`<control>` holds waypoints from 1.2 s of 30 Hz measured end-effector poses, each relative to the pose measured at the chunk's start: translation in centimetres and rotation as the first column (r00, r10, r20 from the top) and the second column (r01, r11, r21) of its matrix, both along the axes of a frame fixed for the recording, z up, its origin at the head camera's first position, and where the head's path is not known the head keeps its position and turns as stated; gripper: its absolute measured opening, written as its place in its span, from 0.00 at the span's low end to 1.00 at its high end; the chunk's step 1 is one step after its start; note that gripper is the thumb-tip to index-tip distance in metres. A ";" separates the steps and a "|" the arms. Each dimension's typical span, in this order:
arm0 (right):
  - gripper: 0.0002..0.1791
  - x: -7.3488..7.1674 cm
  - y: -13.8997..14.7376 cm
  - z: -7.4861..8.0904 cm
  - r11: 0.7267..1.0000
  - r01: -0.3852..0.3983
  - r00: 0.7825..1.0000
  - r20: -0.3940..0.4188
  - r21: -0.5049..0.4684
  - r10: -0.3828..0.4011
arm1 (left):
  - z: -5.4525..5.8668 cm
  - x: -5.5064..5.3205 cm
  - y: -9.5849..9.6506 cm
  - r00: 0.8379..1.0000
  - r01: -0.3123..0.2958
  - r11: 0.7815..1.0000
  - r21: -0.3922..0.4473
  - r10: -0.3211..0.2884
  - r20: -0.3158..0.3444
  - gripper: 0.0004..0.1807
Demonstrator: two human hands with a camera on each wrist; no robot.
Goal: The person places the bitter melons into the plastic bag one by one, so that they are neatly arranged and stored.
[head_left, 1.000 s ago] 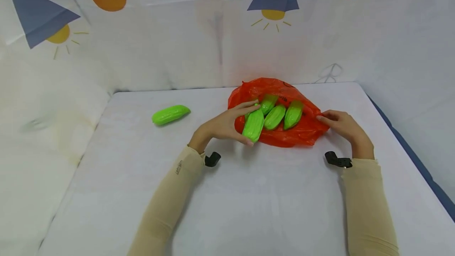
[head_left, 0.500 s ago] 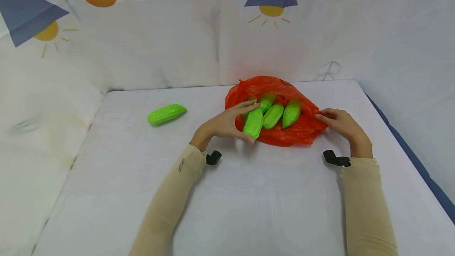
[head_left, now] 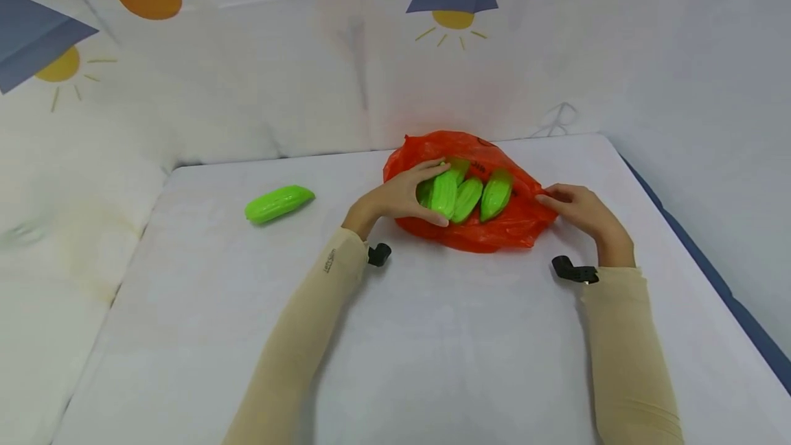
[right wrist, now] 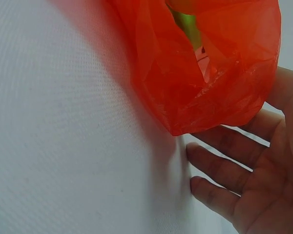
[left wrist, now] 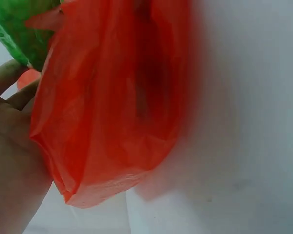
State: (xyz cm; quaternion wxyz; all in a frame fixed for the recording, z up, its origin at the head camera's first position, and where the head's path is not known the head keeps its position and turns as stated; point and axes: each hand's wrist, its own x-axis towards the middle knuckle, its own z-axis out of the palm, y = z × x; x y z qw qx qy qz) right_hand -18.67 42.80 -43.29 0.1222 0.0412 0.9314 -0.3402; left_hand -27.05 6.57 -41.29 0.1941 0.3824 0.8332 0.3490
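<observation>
In the head view a red plastic bag (head_left: 491,237) lies with its mouth facing me. Inside are several bright green, ridged cucumber-like vegetables (head_left: 496,195). My left hand (head_left: 398,196) grips one such green vegetable (head_left: 443,192) at the bag's mouth, thumb below and fingers above. The bag's rim covers part of that grip in the left wrist view, where a green piece (left wrist: 22,36) shows past the red film. At the bag's right side, my right hand (head_left: 587,211) pinches the rim between thumb and forefinger; its other fingers (right wrist: 219,168) spread beneath the film.
Another green vegetable (head_left: 279,203) lies alone on the white table (head_left: 432,349), left of the bag. White fabric walls (head_left: 278,74) with printed lamps stand behind the table and at its sides.
My left hand has moved up and away from me, carrying the green vegetable deeper into the bag's mouth. My right hand keeps holding the rim. The view has shifted slightly.
</observation>
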 end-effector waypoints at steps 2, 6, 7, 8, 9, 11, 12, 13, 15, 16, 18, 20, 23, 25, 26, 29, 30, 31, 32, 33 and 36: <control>0.39 -0.1 0.0 0.0 1.000 0.000 1.000 0.000 0.003 0.000 | 0.0 -0.5 0.3 1.000 -0.012 1.000 -0.009 0.012 -0.007 0.59; 0.39 -0.1 0.1 0.0 1.000 -0.008 1.000 -0.002 0.013 0.008 | -0.2 -1.2 1.1 1.000 -0.017 0.999 -0.045 0.016 -0.014 0.61; 0.39 -0.2 0.1 0.0 1.000 -0.011 1.000 -0.002 0.015 0.011 | -0.3 -1.3 1.3 1.000 -0.015 0.998 -0.055 0.015 -0.014 0.61; 0.39 -0.2 0.1 0.0 1.000 -0.015 1.000 -0.002 0.017 0.015 | -0.4 -1.4 1.4 1.000 -0.012 0.998 -0.063 0.011 -0.013 0.61; 0.39 -0.2 0.1 0.0 1.000 -0.017 1.000 -0.002 0.018 0.018 | -0.5 -1.5 1.6 1.000 -0.009 0.997 -0.076 0.008 -0.014 0.61; 0.39 -0.2 0.1 0.0 1.000 -0.017 1.000 -0.003 0.014 0.017 | -0.6 -1.6 1.8 1.000 -0.003 0.995 -0.099 0.001 -0.021 0.62; 0.39 -0.1 0.0 0.1 1.000 -0.015 1.000 -0.005 0.013 0.015 | -0.6 -1.6 1.9 1.000 -0.001 0.994 -0.107 -0.002 -0.025 0.62; 0.38 -0.1 0.0 0.1 1.000 -0.014 1.000 -0.007 0.012 0.014 | -0.6 -1.7 2.0 1.000 -0.001 0.994 -0.114 -0.002 -0.031 0.62; 0.37 0.0 -0.1 0.2 1.000 -0.012 1.000 -0.013 0.009 0.012 | -0.7 -1.8 2.2 0.999 -0.001 0.991 -0.131 -0.005 -0.045 0.61; 0.37 0.0 -0.2 0.2 1.000 -0.010 1.000 -0.014 0.008 0.010 | -0.7 -1.8 2.2 0.999 -0.002 0.990 -0.139 -0.005 -0.051 0.61; 0.38 0.0 -0.2 0.2 1.000 -0.009 1.000 -0.012 0.011 0.010 | -0.9 -1.9 2.3 0.998 -0.001 0.988 -0.152 -0.009 -0.064 0.61; 0.38 0.1 -0.1 0.3 1.000 -0.010 1.000 -0.012 0.015 0.010 | -1.0 -2.0 2.4 0.997 -0.002 0.987 -0.162 -0.011 -0.078 0.62; 0.39 0.1 -0.1 0.3 1.000 -0.009 1.000 -0.012 0.018 0.009 | -0.9 -2.1 2.5 0.994 -0.012 0.985 -0.171 -0.006 -0.109 0.61; 0.38 0.1 -0.1 0.3 1.000 -0.009 1.000 -0.014 0.018 0.009 | -0.6 -2.2 2.7 0.992 -0.025 0.985 -0.171 0.004 -0.124 0.61; 0.38 0.1 -0.1 0.3 1.000 -0.010 1.000 -0.014 0.020 0.010 | -0.4 -2.2 2.8 0.991 -0.033 0.985 -0.170 0.010 -0.131 0.60; 0.38 0.1 -0.1 0.3 1.000 -0.008 1.000 -0.007 0.017 0.008 | 0.2 -2.3 3.2 0.990 -0.052 0.986 -0.157 0.030 -0.136 0.60; 0.38 0.1 -0.1 0.3 1.000 -0.007 1.000 -0.005 0.017 0.008 | 0.4 -2.3 3.3 0.990 -0.057 0.986 -0.154 0.036 -0.134 0.60; 0.38 0.1 -0.1 0.3 1.000 -0.007 1.000 -0.003 0.016 0.007 | 0.5 -2.3 3.5 0.991 -0.058 0.986 -0.154 0.038 -0.130 0.59; 0.38 0.1 -0.1 0.3 1.000 -0.007 1.000 -0.001 0.018 0.007 | 0.5 -2.4 3.6 0.991 -0.059 0.985 -0.160 0.039 -0.126 0.59; 0.38 0.1 -0.1 0.3 1.000 -0.005 1.000 0.000 0.018 0.005 | 0.5 -2.4 3.7 0.992 -0.061 0.984 -0.167 0.041 -0.118 0.58; 0.38 0.1 -0.2 0.3 1.000 -0.008 1.000 0.001 0.021 0.008 | 0.4 -2.5 3.8 0.994 -0.066 0.979 -0.192 0.048 -0.098 0.58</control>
